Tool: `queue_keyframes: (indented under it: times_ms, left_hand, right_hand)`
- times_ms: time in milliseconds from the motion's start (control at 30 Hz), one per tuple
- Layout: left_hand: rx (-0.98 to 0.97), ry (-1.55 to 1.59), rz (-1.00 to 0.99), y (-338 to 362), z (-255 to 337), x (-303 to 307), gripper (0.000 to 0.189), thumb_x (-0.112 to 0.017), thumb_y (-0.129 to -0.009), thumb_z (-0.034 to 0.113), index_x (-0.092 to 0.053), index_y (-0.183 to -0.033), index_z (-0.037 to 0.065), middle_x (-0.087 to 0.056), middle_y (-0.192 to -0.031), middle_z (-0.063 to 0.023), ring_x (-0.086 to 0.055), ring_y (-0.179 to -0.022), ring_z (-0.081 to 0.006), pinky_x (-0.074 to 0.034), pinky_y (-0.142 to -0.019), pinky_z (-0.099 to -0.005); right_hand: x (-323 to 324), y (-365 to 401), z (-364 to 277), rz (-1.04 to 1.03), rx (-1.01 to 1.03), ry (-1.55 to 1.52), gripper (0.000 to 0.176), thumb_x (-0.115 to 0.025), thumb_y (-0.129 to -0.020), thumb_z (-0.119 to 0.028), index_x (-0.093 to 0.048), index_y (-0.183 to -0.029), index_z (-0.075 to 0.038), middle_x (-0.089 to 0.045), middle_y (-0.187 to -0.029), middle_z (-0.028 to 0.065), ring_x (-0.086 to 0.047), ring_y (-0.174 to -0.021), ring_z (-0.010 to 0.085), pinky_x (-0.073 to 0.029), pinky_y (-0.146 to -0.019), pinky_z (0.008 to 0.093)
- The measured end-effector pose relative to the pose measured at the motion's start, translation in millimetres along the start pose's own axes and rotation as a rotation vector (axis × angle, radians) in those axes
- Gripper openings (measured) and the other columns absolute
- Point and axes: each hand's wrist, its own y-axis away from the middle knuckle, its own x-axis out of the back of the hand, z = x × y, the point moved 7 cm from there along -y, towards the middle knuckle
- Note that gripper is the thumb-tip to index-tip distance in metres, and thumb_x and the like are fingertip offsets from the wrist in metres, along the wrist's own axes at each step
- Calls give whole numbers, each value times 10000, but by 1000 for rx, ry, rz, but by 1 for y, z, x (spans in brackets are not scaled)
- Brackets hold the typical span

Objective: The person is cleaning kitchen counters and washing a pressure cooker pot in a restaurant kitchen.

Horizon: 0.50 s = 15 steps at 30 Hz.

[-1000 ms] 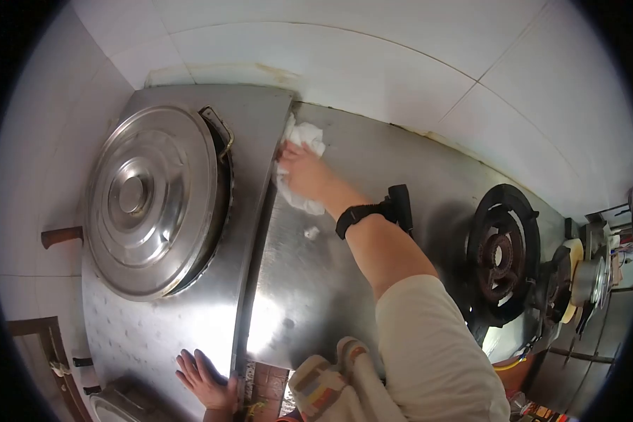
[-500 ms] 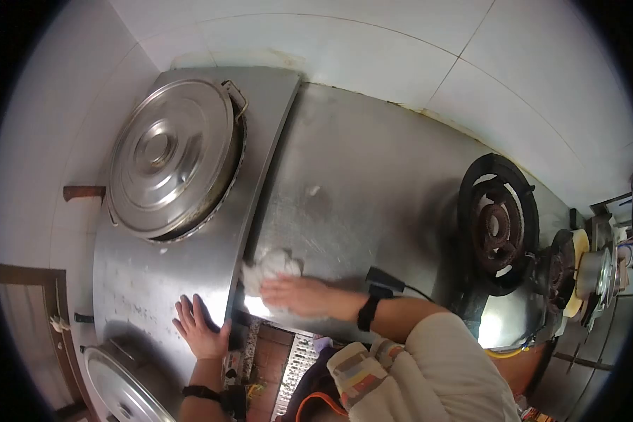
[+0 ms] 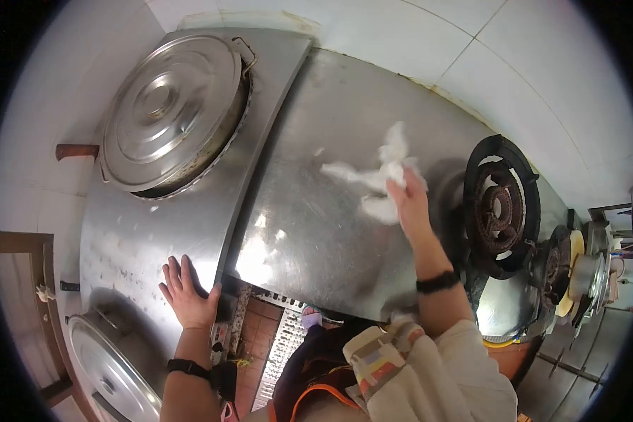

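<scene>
Nearest you, your left hand [image 3: 188, 299] lies flat on the raised steel counter [image 3: 141, 239], fingers spread and holding nothing; further out, your right hand [image 3: 409, 205] pinches the white cloth [image 3: 380, 176] at its right-hand end, fingers closed together over it; the cloth lies crumpled on the lower stove top [image 3: 316, 232], trailing leftward and away from your fingertips, just beside the gas burner [image 3: 501, 204]. The wipe looks partly done: the near stretch gleams, yet a white fleck [image 3: 318, 150] and dull patches show toward the tiled wall [image 3: 429, 42]; the lidded pot [image 3: 172, 105] sits far left.
</scene>
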Motion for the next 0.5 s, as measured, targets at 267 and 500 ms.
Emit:
queue_keyframes:
  times_ms: [267, 500]
  left_hand:
    - [-49, 11, -6, -2, 0, -2, 873, -647, -635, 425, -268, -1364, 130, -192, -1431, -155, -123, -1332, -352, -76, -1057, -542]
    - [-52, -72, -68, -4, -6, -8, 893, -495, -696, 633, -269, -1361, 80, -193, -1424, -193, -107, -1334, -374, -61, -1044, -561]
  right_hand:
    - [-147, -45, 4, -70, 230, 1100, 756, -397, -833, -560, -201, -1398, -97, -66, -1448, 216, 11, -1340, 382, 3, -1042, 561]
    - [-172, -130, -16, -172, 355, 1004, 716, -452, -831, -516, -246, -1385, -111, -129, -1452, 154, -53, -1348, 329, -30, -1069, 503]
